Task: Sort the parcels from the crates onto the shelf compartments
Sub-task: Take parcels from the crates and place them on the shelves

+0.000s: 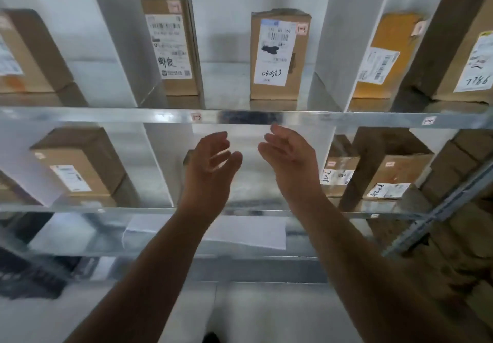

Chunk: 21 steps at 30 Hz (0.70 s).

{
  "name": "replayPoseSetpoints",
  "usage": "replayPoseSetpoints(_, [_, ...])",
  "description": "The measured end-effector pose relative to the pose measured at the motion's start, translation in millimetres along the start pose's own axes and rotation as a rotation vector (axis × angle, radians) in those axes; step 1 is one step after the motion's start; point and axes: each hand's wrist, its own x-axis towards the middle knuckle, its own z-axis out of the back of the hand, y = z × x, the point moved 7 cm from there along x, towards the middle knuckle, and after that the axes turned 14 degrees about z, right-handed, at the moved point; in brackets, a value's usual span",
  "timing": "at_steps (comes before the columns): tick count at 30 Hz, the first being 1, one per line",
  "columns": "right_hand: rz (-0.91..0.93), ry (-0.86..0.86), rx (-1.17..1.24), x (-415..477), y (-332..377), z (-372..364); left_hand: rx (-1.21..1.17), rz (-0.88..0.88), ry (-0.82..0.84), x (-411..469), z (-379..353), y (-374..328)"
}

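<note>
Both my hands are raised in front of the metal shelf (245,116), palms facing each other, holding nothing. My left hand (210,164) and my right hand (289,153) hang just below the upper shelf board, fingers relaxed and slightly curled. Above them, in the middle compartment, two brown parcels stand upright: one with a handwritten white label (170,46) at the left, one marked 040563 (278,54) at the right. A small tag (196,117) sits on the board's front edge.
White dividers (330,49) split the shelf into compartments. Other parcels stand at upper left (29,54), upper right (384,57) (461,46), lower left (80,164) and lower right (389,166). A white sheet (240,230) lies on the lower board. A dark crate (29,276) shows at bottom left.
</note>
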Motion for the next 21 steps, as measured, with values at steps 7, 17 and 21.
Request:
replayPoseSetpoints(7, [-0.067,0.179,0.092,-81,-9,-94,-0.059,0.172,-0.057,-46,86,72])
replayPoseSetpoints(17, [-0.164,0.481,0.105,-137,-25,-279,-0.109,0.224,-0.363,-77,270,146])
replayPoseSetpoints(21, [-0.206,0.587,0.117,-166,-28,-372,-0.168,0.306,-0.457,-90,363,186])
